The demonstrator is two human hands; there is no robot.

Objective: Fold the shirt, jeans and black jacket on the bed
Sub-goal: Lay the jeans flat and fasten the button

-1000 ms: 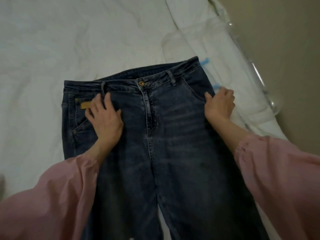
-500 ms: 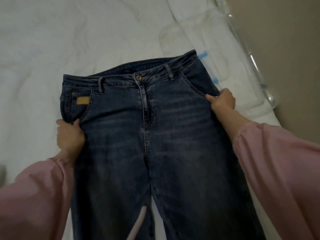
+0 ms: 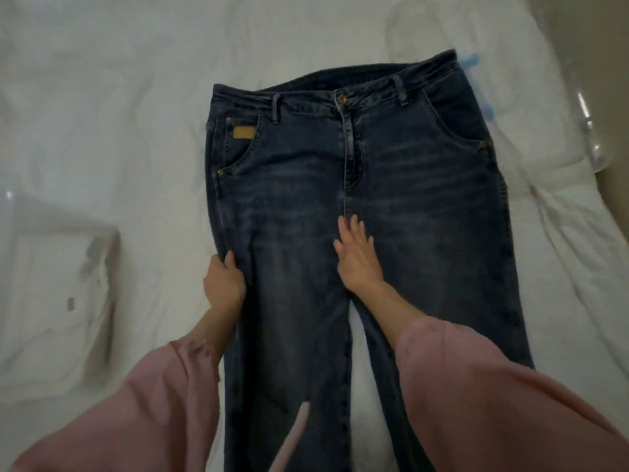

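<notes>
Where jeans (image 3: 408, 199) lie, white bedsheet (image 3: 112, 107) wrinkles

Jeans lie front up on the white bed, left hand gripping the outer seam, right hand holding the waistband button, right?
Not the button. The head view shows the right hand resting open at the crotch, below the fly. The jeans do lie front up on the white bed, left hand gripping the outer seam.

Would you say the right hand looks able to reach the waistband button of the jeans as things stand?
Probably yes: the right hand lies flat on the jeans just below the fly, the button sits straight up from it, and nothing lies on the denim between them.
</notes>
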